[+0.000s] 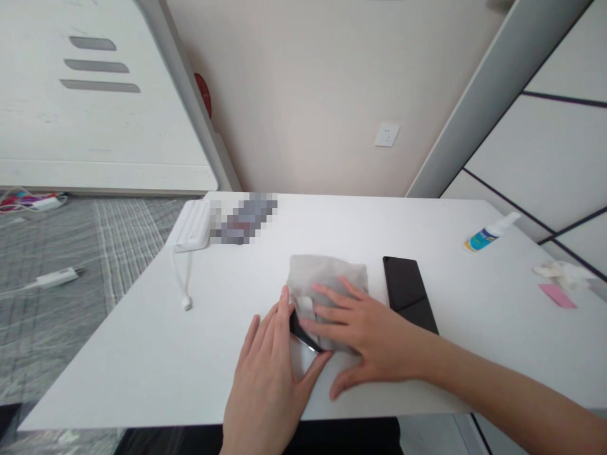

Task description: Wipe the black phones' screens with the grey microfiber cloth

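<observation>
A grey cloth point(327, 275) lies on the white table point(142, 354) over a dark flat device point(303, 335), of which only one corner shows. My right hand point(365, 332) lies flat on the cloth with fingers spread, pressing it down. My left hand point(270, 373) rests beside the device's left edge, its fingers straight and its thumb reaching under the exposed corner.
A black phone-like slab point(408, 291) lies just right of the cloth. A white power bank with a cable point(192, 230) sits at the back left, beside a blurred item. A small spray bottle point(488, 234), crumpled wipes point(559, 273) and a pink slip point(557, 296) lie at the right.
</observation>
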`<state>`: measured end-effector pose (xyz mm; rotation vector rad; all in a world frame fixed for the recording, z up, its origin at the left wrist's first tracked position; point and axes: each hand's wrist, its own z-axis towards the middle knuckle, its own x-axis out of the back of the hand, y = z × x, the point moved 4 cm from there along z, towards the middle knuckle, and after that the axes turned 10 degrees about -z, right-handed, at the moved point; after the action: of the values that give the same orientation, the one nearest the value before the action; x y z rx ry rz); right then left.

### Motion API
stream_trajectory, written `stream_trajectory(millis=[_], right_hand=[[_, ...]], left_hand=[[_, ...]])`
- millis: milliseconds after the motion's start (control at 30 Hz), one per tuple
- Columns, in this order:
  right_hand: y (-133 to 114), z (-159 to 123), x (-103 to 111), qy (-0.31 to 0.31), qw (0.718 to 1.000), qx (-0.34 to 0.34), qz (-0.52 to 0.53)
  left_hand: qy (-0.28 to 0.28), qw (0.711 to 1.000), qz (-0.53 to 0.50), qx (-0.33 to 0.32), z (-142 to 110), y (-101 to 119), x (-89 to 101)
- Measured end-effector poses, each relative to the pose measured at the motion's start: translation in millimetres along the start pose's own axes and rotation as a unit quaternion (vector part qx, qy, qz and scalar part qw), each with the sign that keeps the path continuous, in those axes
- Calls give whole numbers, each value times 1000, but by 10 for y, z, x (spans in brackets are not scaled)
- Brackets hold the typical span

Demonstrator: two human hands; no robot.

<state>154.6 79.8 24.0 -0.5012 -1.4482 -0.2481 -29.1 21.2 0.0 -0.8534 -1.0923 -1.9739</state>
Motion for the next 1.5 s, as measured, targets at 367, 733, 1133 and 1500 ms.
stream_trajectory(millis=[367,733,1133,1500], right_hand=[[70,37,-17,11,1000,-11,-17],[83,21,8,28,999,-24,-9],[8,20,16,11,1000,11,10],[101,3,12,25,999,-26,-22]], left_hand=[[2,1000,-2,-8,-1,14,-14],[-8,1000,-7,1,-4,7,-25],[-8,1000,5,-12,-19,16,2],[-17,1000,-16,13,8,9,-17]])
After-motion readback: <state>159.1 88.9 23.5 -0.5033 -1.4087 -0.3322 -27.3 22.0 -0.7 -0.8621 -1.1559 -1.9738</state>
